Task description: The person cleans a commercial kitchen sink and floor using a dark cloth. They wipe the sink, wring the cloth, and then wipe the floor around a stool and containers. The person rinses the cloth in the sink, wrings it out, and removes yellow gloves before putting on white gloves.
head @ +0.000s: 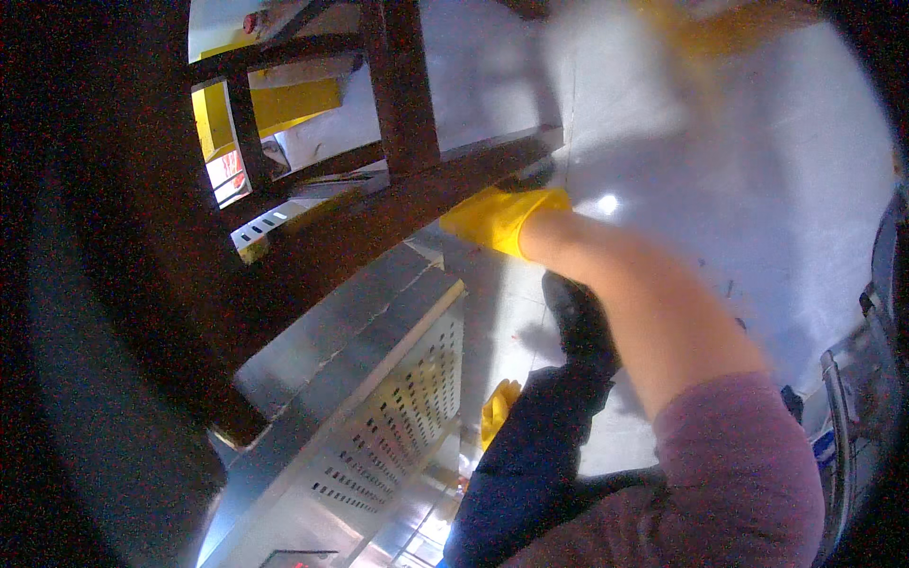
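Note:
My right hand (490,219), in a yellow rubber glove, reaches to the lower edge of a dark brown beam (334,238). Its fingers are hidden at the beam, so the grip does not show. The beam belongs to a dark frame with crossbars. Beyond my dark trouser leg (529,447), a second yellow glove (500,412) shows in part, probably my left hand; what it touches cannot be seen. A metal unit with a perforated panel (398,419) stands below the beam.
A black shoe (579,312) is on the pale, shiny floor (717,192). Yellow panels (295,103) show through the frame's openings. At the right edge is a curved metal tube (838,426). A blurred yellow-brown thing (731,28) lies at the top right.

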Demonstrator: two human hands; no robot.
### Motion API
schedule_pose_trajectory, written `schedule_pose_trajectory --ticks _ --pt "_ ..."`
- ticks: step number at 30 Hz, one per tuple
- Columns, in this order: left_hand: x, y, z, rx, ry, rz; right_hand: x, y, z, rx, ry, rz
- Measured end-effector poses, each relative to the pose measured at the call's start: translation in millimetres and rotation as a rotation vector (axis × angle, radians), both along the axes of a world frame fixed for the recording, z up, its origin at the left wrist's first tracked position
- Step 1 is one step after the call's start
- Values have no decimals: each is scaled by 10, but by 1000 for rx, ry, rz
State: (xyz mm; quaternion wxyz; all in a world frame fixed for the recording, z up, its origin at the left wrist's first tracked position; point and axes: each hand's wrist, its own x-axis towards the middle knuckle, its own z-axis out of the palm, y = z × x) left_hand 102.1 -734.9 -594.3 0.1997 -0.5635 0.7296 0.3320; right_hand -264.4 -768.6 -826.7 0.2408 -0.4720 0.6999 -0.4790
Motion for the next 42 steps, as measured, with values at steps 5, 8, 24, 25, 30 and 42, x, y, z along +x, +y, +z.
schedule_pose_trajectory --ticks 5,8,24,25,30,42 --pt "-41 -24 -67 -4 22 -20 620 -199 -268 -160 -67 420" --pt "-47 -91 -186 -42 63 -47 924 -24 -91 -193 446 763" --pt "-1329 -211 -2061 -506 374 -909 670 731 -229 3 525 -316" --pt "-1546 30 -2018 -619 371 -1025 626 900 -428 -26 587 -393" --pt "-2297 1049 -1556 -83 321 -1068 -70 2299 83 125 551 -172" --pt "-4139 3114 -2116 -53 865 -1601 -1088 5379 75 945 751 -718"
